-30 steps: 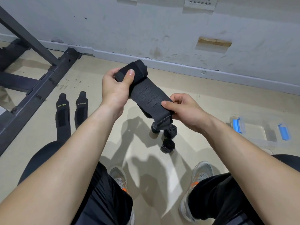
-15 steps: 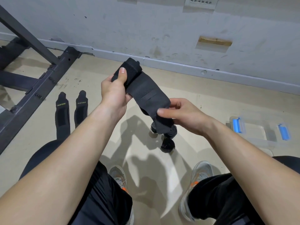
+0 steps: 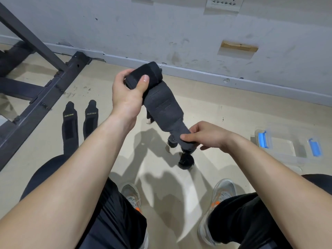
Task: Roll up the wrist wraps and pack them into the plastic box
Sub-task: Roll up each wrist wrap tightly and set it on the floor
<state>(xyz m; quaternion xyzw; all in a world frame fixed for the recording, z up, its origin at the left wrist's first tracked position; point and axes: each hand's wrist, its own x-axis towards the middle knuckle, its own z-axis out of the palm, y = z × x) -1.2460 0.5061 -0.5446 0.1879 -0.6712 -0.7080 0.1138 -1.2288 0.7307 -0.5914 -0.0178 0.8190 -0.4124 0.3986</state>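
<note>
Shoes (image 3: 132, 196) with orange accents sit nearest, on the beige floor (image 3: 233, 112). Just beyond them lie two rolled wraps (image 3: 186, 161), close together. Above these the right hand (image 3: 210, 135) pinches the loose lower end of a black wrist wrap (image 3: 165, 112) between thumb and fingers. It stretches up and away to the left hand (image 3: 127, 94), whose thumb and fingers curl round its rolled upper end. Two flat wraps (image 3: 70, 126) lie side by side at left. A clear plastic box (image 3: 283, 150) with blue clasps sits at right, well apart from both hands. Farthest, a dark metal frame (image 3: 45, 94) meets the wall (image 3: 161, 33).
</note>
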